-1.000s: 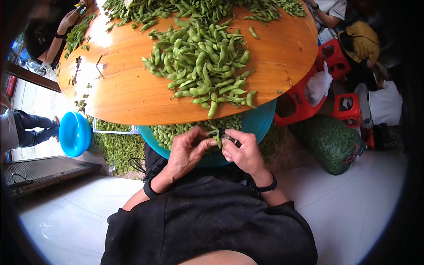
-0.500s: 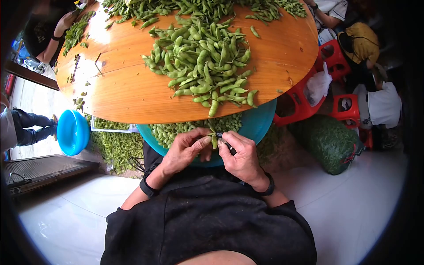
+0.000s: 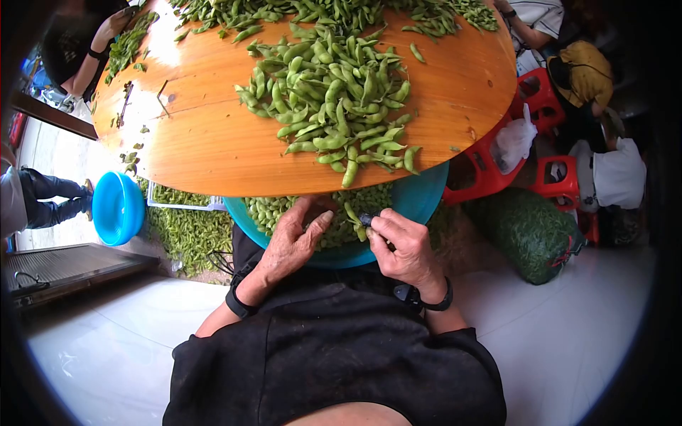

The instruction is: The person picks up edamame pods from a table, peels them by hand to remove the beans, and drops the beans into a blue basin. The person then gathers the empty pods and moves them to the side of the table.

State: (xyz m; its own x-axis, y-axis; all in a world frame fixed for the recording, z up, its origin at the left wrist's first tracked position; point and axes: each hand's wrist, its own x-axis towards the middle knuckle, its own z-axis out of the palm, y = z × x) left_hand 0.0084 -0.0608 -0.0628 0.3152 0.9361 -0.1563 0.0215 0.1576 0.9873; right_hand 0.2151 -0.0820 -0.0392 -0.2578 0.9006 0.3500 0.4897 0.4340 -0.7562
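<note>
My left hand (image 3: pixel 295 238) is over the blue-green basin, its thumb and fingers apart with nothing visible between them. Close by on the right, my right hand (image 3: pixel 403 247) is closed, with a green pod (image 3: pixel 352 216) at its fingertips. A small dark object (image 3: pixel 366 219) is also at those fingertips; its shape is too small to make out. Shelled green beans (image 3: pixel 273 211) lie in the basin (image 3: pixel 419 201) under both hands. Beyond them, a heap of green pods (image 3: pixel 334 92) rests on the wooden table (image 3: pixel 206 153), reaching its near edge.
A blue basin (image 3: pixel 118 208) stands at the left by a person's legs (image 3: pixel 53 197). Pods cover the floor (image 3: pixel 188 234) beside it. Red stools (image 3: pixel 469 177) and a full green net sack (image 3: pixel 529 238) are at the right. Other people sit around the table.
My hands have moved apart. My right hand has shifted right and slightly down with the pod, while my left hand has let go of it.
</note>
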